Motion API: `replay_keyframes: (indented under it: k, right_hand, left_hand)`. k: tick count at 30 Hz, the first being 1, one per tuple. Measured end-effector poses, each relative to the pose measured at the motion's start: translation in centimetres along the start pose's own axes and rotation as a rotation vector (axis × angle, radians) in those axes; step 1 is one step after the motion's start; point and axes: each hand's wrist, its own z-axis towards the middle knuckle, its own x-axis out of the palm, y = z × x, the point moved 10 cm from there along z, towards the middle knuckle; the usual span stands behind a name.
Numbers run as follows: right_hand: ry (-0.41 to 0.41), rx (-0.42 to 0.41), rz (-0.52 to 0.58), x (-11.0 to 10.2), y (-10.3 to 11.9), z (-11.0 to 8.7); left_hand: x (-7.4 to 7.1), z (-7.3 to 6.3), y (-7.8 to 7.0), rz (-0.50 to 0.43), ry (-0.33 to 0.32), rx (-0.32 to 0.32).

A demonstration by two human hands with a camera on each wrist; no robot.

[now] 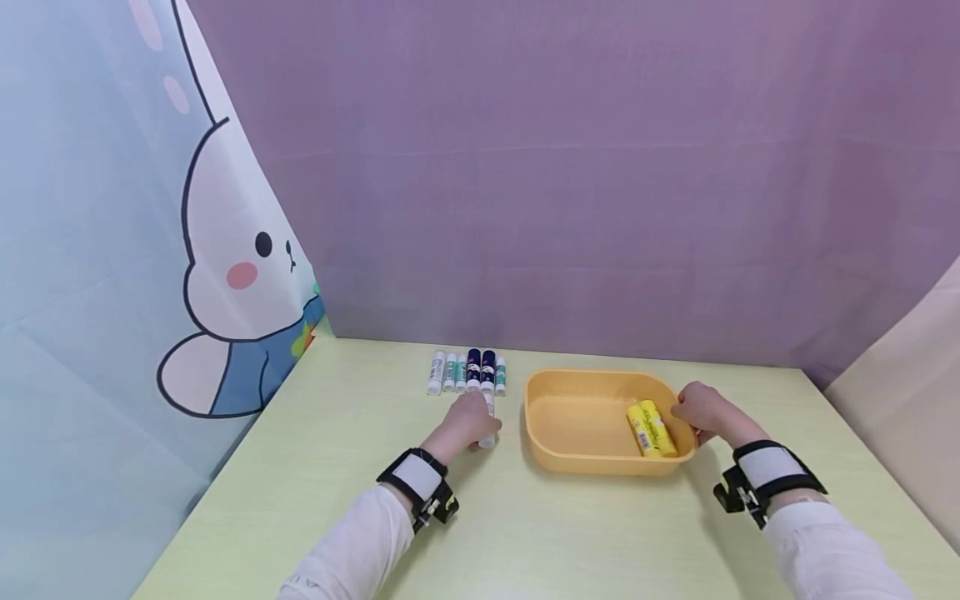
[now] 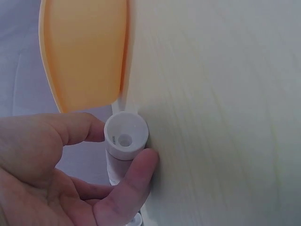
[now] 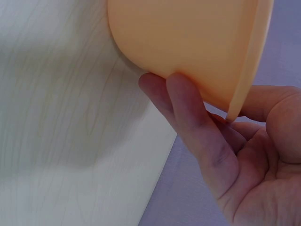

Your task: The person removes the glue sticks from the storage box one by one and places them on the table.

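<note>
Between thumb and fingers, my left hand pinches a white glue stick, its hollow round end facing the left wrist camera. In the head view, this stick lies just in front of a row of glue sticks, where two navy ones stand out. At the right end of an orange plastic basin, my right hand grips the rim. Its thumb goes over the rim while the fingers press the outer wall. Two yellow glue sticks lie side by side in the basin's right part.
The row also has white and teal-and-white glue sticks, left of the basin. All stand on a pale wood-grain table. A purple cloth hangs behind it, and a blue cartoon-print cloth hangs at the left.
</note>
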Motion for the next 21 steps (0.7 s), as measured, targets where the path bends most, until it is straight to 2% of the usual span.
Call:
replay_keyframes:
  k: [14, 21]
  right_hand:
    - [-0.006, 0.002, -0.002, 0.02, -0.27, 0.21]
    - [-0.007, 0.005, -0.013, -0.01, -0.21, 0.15]
  left_hand:
    - [-0.02, -0.21, -0.08, 0.015, 0.023, -0.018]
    - [-0.69, -0.65, -0.37, 0.038, 0.045, -0.019]
